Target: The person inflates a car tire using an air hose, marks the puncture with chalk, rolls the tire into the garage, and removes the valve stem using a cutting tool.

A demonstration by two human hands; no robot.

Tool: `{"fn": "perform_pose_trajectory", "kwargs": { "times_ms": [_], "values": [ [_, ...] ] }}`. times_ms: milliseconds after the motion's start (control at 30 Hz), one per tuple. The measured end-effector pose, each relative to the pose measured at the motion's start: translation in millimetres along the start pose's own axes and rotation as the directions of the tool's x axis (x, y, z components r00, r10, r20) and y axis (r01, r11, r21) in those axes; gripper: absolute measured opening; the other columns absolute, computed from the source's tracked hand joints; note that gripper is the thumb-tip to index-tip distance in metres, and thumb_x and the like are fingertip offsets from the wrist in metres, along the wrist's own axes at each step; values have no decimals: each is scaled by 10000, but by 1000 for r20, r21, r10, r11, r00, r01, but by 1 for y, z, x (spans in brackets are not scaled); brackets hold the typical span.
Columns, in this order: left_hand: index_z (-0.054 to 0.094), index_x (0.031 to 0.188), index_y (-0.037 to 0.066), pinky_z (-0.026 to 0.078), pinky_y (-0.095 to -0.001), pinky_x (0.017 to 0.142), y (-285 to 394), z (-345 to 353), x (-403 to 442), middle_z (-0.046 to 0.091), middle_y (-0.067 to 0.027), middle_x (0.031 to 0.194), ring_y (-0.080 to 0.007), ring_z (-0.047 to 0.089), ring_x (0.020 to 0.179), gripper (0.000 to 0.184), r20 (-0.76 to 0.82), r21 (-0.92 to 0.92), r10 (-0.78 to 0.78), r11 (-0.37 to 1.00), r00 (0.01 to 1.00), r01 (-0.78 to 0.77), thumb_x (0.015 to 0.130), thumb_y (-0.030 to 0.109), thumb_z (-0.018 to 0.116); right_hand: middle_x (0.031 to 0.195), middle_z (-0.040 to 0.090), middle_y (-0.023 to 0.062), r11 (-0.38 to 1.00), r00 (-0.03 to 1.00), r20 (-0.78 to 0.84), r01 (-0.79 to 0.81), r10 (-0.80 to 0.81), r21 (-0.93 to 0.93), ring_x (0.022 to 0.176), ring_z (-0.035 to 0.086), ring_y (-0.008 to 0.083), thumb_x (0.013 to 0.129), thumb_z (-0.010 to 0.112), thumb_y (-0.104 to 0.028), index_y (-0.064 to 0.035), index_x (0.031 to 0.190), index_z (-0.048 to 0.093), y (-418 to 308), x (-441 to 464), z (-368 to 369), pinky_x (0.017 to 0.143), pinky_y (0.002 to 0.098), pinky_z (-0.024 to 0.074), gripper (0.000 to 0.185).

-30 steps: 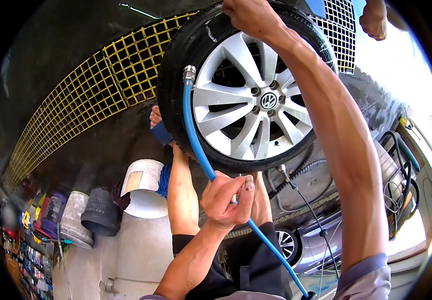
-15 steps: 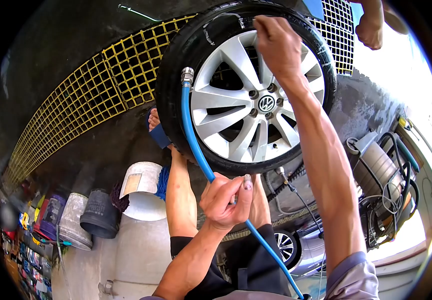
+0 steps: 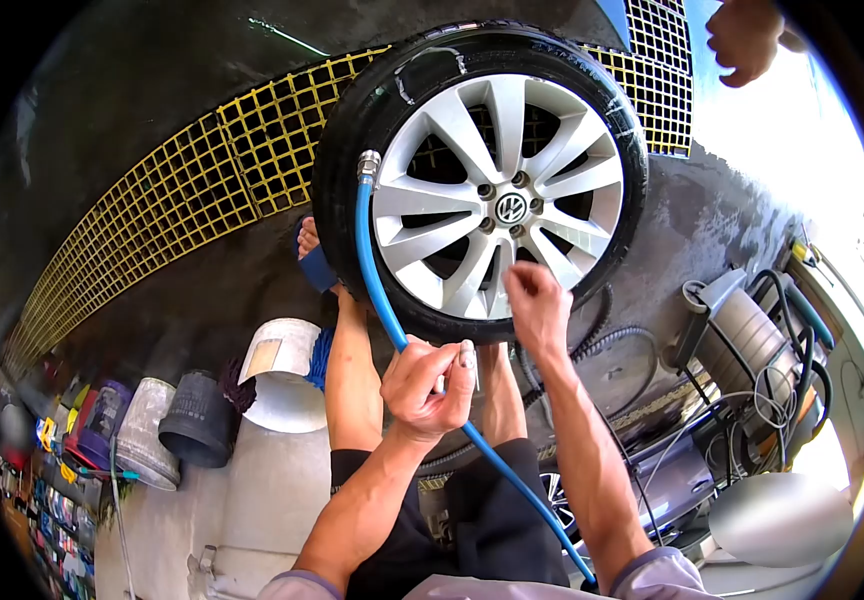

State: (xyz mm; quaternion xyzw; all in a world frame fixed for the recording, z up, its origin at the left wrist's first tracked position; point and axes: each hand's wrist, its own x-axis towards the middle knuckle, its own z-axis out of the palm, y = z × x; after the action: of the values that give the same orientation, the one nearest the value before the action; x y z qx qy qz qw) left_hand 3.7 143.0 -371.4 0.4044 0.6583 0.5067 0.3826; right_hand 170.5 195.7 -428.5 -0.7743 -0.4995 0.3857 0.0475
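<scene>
A silver alloy wheel (image 3: 507,100) with a black tyre (image 3: 352,120) lies face up in front of my legs; white marks show on the tyre's upper part. My left hand (image 3: 424,388) is closed around a blue air hose (image 3: 377,295) at the tyre's near edge. The hose's metal coupling (image 3: 368,165) rests over the tyre's left side. My right hand (image 3: 538,308) is over the wheel's near edge with its fingers pinched together. Whatever it holds, if anything, is hidden.
Yellow grating (image 3: 282,140) runs across the dark floor. Buckets (image 3: 197,425) stand at the left, with a white one (image 3: 282,390) near my leg. A machine with hoses (image 3: 737,345) stands at the right. Another person's hand (image 3: 744,40) shows at the top right.
My right hand has come down from the tyre's far side to the wheel's near edge. My left hand still grips the hose. The other person's hand has shifted slightly.
</scene>
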Motion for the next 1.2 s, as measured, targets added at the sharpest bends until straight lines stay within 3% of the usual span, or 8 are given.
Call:
{"fn": "perform_pose_trajectory", "kwargs": {
  "times_ms": [233, 633, 733, 833, 867, 1033, 1100, 1200],
  "values": [
    [673, 824, -30, 298, -252, 473, 54, -16, -24, 534, -16, 655, -91, 393, 502, 41, 59, 36, 12, 999, 998, -14, 824, -29, 714, 751, 698, 122, 968, 947, 222, -249, 233, 45, 677, 664, 141, 867, 714, -171, 9, 940, 719, 23, -103, -50, 679, 295, 527, 195],
    [692, 829, -26, 279, -249, 463, 144, -19, -94, 505, -4, 640, -70, 384, 513, 58, 78, 237, -91, 969, 993, 70, 855, 16, 721, 778, 708, 167, 980, 981, 83, -182, 176, 78, 732, 717, 252, 853, 667, -162, 5, 927, 706, 110, -145, -140, 707, 353, 553, 187],
    [691, 831, -26, 298, -247, 469, 163, -20, -123, 529, -6, 650, -74, 399, 514, 58, 40, 297, -110, 950, 993, 94, 863, 19, 707, 741, 711, 120, 982, 983, 18, -184, 183, 42, 651, 694, 182, 829, 676, -189, 1, 945, 715, 162, -133, -133, 635, 319, 539, 226],
    [692, 832, -21, 308, -260, 470, 169, -23, -156, 524, -9, 635, -86, 413, 509, 73, 13, 375, -142, 918, 990, 127, 866, 43, 703, 762, 725, 112, 934, 935, 150, -339, 321, 112, 642, 699, 173, 819, 673, -183, 13, 960, 719, 180, -119, -138, 642, 310, 551, 246],
    [685, 841, -29, 301, -254, 492, 169, -22, -163, 524, -5, 657, -81, 406, 535, 82, 14, 376, -165, 915, 986, 148, 880, 43, 682, 802, 735, 163, 943, 942, 139, -319, 304, 98, 705, 730, 244, 819, 672, -172, 16, 934, 726, 194, -114, -133, 693, 354, 579, 227],
    [684, 842, -24, 307, -244, 489, 149, -18, -165, 532, -1, 659, -73, 408, 538, 78, 4, 379, -177, 911, 984, 163, 875, 46, 695, 771, 728, 155, 930, 914, 214, -364, 345, 56, 682, 723, 224, 809, 660, -202, 10, 943, 735, 226, -92, -110, 692, 342, 568, 262],
    [680, 830, -30, 305, -241, 492, 136, -19, -168, 527, -6, 659, -72, 404, 543, 88, -10, 366, -212, 909, 977, 201, 874, 45, 691, 722, 705, 85, 948, 949, 129, -303, 289, 101, 613, 667, 132, 832, 687, -212, 22, 957, 722, 242, -84, -92, 625, 300, 540, 268],
    [682, 827, -40, 287, -245, 481, 109, -34, -185, 499, -7, 644, -76, 388, 533, 74, -5, 385, -212, 901, 977, 198, 860, 26, 685, 735, 712, 84, 969, 972, 10, -236, 236, 77, 635, 675, 139, 862, 675, -243, 2, 959, 725, 233, -70, -75, 645, 293, 535, 269]
  ]
}}
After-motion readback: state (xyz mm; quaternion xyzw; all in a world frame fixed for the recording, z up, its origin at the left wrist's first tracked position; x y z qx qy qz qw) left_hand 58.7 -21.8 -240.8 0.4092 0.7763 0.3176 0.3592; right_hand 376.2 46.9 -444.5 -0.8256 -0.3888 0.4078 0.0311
